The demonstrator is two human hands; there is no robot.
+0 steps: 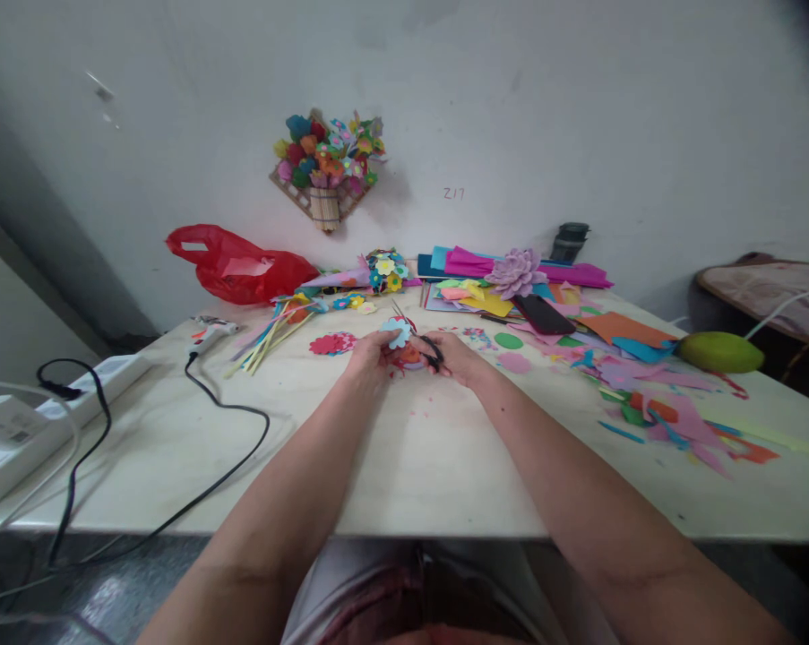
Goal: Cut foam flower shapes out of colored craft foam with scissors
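Over the middle of the table, my left hand [372, 349] pinches a light blue paper flower [397, 332] with a scalloped edge. My right hand [452, 356] is closed around the black handles of a pair of scissors [433, 352]. The scissor blades point up and away, close beside the paper flower; whether they touch it I cannot tell. Red and orange paper pieces lie on the table under my hands. Left of my left hand are red paper flower shapes [332, 343]. To the right of my right hand lie a green paper circle [509, 340] and a pink one [514, 362].
A glue gun [210, 337] with a black cord and a white power strip [61, 425] occupy the left side. A red plastic bag [243, 269] sits at the back. Rightward are a phone [544, 315], paper scraps [686, 425] and a green mango-like fruit [721, 352].
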